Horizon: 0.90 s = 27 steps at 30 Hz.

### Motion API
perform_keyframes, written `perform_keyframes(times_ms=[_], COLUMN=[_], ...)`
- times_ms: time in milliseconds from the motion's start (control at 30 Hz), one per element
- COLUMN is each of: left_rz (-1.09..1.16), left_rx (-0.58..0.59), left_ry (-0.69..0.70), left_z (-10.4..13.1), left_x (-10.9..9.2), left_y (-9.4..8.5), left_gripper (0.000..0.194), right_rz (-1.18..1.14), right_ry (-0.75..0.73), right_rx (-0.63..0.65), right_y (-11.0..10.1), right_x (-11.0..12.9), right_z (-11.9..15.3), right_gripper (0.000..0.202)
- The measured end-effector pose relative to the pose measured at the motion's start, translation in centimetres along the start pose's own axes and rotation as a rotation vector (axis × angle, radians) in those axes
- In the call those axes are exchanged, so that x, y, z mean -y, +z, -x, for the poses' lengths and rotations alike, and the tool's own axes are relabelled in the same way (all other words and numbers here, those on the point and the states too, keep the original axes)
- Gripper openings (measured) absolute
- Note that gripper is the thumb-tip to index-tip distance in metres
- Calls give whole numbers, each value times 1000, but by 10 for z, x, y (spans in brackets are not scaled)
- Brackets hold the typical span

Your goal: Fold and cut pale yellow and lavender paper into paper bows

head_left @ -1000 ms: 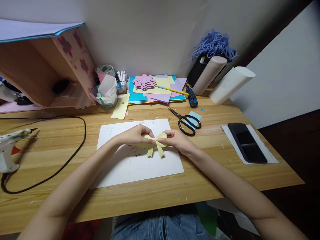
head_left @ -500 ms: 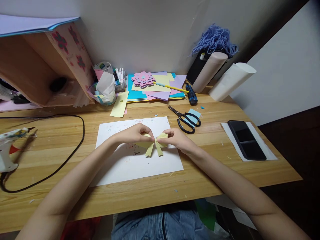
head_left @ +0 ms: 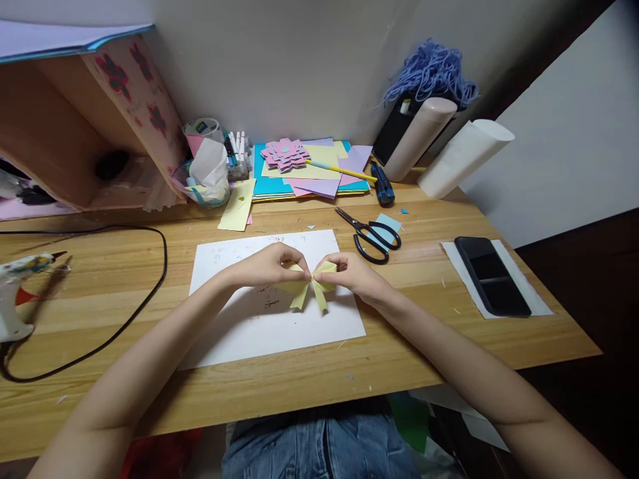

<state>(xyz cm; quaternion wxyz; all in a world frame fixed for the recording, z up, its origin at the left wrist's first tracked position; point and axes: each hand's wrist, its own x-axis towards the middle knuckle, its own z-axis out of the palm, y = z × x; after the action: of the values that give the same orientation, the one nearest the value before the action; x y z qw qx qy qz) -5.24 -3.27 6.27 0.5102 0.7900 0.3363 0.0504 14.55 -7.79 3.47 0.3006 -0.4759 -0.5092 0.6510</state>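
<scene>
Left hand (head_left: 273, 265) and right hand (head_left: 353, 271) each pinch a yellow bow (head_left: 318, 294); under the fingers, paper (head_left: 274, 332); far beyond, tape (head_left: 204, 126), label unreadable.

A phone (head_left: 493, 277) lies well right of the right hand (head_left: 352, 273), blue yarn (head_left: 430, 72) far beyond; a box (head_left: 136, 106) stands beyond the left hand (head_left: 274, 265).

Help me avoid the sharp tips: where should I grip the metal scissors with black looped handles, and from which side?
Probably by the black loops, coming from the near right: the scissors lie flat, loops toward that side, pointed blades facing away, leftward.
</scene>
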Motion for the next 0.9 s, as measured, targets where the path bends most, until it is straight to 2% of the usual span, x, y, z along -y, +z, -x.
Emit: perform_keyframes(times_ms=[300,633,900], left_rz=[-9,-40,-46], left_rx=[-1,-44,-67], left_ry=[12,-17,12], left_z=[0,1,0], left_x=[0,-4,-2], left_y=[-1,-3,1], left_gripper=[24,26,25], right_rz=[29,-2,49], right_ry=[-29,-69,-70], right_rx=[-22,37,-42], right_y=[-1,-4,-2], right_x=[-1,-1,2], right_z=[1,0,2], right_gripper=[19,24,22])
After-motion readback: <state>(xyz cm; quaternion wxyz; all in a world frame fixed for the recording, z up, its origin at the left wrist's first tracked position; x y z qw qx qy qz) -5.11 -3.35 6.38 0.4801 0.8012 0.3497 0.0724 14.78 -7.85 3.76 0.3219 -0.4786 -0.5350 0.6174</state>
